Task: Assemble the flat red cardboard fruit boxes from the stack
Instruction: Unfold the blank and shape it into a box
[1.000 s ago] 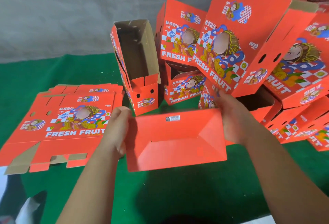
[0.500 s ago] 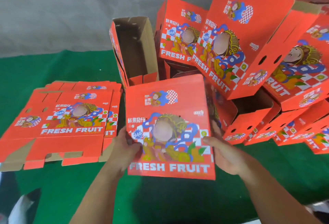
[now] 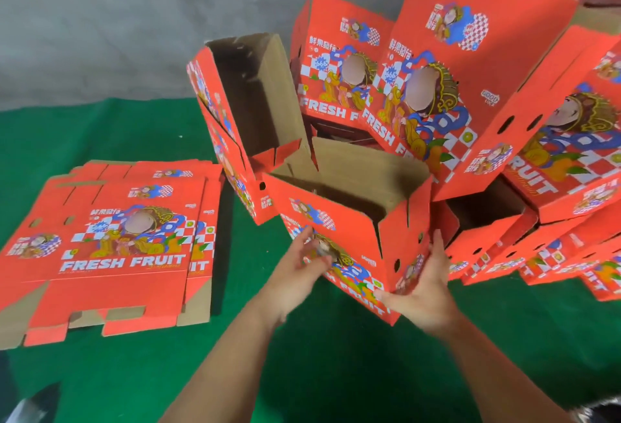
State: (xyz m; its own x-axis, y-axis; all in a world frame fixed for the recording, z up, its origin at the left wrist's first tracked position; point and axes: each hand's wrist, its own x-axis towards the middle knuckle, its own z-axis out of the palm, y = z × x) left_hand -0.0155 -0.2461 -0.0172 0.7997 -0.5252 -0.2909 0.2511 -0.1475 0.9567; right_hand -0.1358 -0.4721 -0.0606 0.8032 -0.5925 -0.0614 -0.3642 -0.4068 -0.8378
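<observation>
- Right hand (image 3: pixel 424 291): at 5 o'clock from frame centre. The palm and straight fingers (image 3: pixel 437 248) lie against the narrow end panel of the erected box, and the thumb reaches under the lower corner. The fingers are extended and press the panel; they are not clenched.
- Left hand (image 3: pixel 295 274): at 6 o'clock, blurred. The fingers are spread and relaxed, at the printed front panel of the same box. Whether they touch the panel cannot be told.
- Erected box (image 3: pixel 353 231): red cardboard fruit box, at frame centre between the two hands. It is tilted, with the open top facing up and away; the brown inner walls are visible.
- Green cloth (image 3: pixel 336 372): covers the work surface under all items.
- Flat box stack (image 3: pixel 111 248): at 9 o'clock, well apart from the hands. The unfolded red blanks lie flat on the cloth, print side up, with "FRESH FRUIT" readable.
- Open box (image 3: pixel 255 113): at 11 o'clock, just behind the erected box, leaning with its opening toward the camera.
- Finished box pile (image 3: pixel 470 86): from 12 to 3 o'clock. Assembled red boxes lean on one another at mixed angles.
- Grey wall (image 3: pixel 100 19): at the far edge, behind the cloth.
</observation>
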